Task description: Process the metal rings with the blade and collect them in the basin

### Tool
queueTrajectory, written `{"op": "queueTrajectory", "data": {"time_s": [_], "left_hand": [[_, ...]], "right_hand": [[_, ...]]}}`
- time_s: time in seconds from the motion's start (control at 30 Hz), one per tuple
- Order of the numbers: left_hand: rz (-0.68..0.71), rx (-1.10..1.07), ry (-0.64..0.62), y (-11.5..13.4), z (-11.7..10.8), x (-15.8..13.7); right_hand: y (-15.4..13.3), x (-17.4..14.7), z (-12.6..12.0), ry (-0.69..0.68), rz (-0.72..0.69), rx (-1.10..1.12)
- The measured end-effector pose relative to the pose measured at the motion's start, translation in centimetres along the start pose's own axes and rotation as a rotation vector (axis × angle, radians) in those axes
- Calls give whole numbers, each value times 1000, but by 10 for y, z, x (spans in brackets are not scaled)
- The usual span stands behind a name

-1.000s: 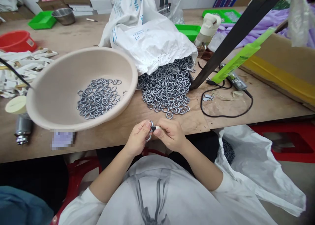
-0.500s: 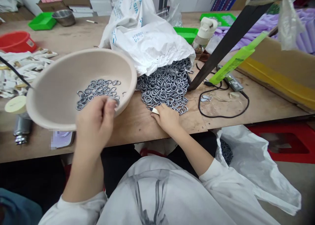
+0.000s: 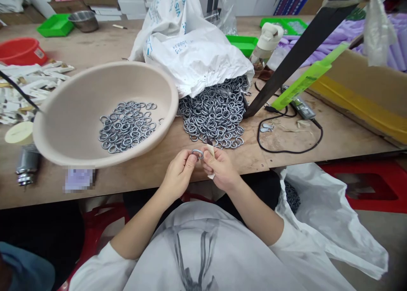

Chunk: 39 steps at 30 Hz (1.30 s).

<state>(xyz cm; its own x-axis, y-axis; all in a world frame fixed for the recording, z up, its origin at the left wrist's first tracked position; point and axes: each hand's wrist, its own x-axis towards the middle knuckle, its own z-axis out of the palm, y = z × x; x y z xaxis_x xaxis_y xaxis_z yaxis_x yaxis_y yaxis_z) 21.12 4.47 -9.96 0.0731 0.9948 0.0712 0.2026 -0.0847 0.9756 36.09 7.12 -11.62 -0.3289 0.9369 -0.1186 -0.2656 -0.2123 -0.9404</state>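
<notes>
My left hand [image 3: 177,174] pinches a grey ring [image 3: 197,153] between thumb and fingers, just in front of the table edge. Close beside it, my right hand [image 3: 225,169] is closed around a small knife [image 3: 210,150] with a cream handle and a dark tip pointing up. The fingers of both hands nearly meet at the ring; whether the blade touches it cannot be made out. Beyond the hands lies a heap of grey rings [image 3: 213,113], spilling from a white sack [image 3: 197,57]. A beige basin [image 3: 70,108] on the left holds more loose rings [image 3: 127,125].
A dark slanted bar [image 3: 286,57] rises right of the heap. Near it lie a neon-green strip [image 3: 308,85] and a black cable [image 3: 286,151]. White pieces [image 3: 19,91] and a red basin [image 3: 22,51] are far left. A plastic bag [image 3: 324,202] hangs below the table's right side.
My left hand has moved right and down from over the basin to meet my right hand, and now holds a ring. My right hand has drawn back slightly from the heap, its knife turned upward.
</notes>
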Motion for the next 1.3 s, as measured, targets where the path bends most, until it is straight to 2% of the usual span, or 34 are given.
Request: {"op": "queueTrajectory", "data": {"time_s": [0.1,0.2,0.3,0.5,0.67,0.77,0.9,1.03,1.13,1.2,1.3], "left_hand": [[-157,-354,50,-7,14,1],[-280,-607,74,-3,18,1],[-380,-748,11,2,17,1],[-396,-722,-99,0,16,-2],[-391,-723,-108,-1,17,-3],[-387,-731,-75,-1,16,-2],[-395,-773,-19,0,16,-2],[-414,-790,-5,0,18,-3],[-428,-797,-24,0,17,-5],[-405,-797,-80,0,16,-8],[-332,-752,-228,-1,11,-14]], "right_hand": [[9,-8,10,71,-191,-136],[16,-12,13,135,-375,-354],[18,-13,11,162,-407,-403],[10,-8,4,66,-479,-455],[7,-1,1,138,-321,-348],[0,-5,-3,126,-392,-528],[-10,-18,-2,18,-536,-882],[-11,-24,3,18,-578,-1019],[-8,-22,2,4,-602,-1042],[-6,-16,-4,3,-541,-1015],[-5,0,-14,95,-356,-1050]]}}
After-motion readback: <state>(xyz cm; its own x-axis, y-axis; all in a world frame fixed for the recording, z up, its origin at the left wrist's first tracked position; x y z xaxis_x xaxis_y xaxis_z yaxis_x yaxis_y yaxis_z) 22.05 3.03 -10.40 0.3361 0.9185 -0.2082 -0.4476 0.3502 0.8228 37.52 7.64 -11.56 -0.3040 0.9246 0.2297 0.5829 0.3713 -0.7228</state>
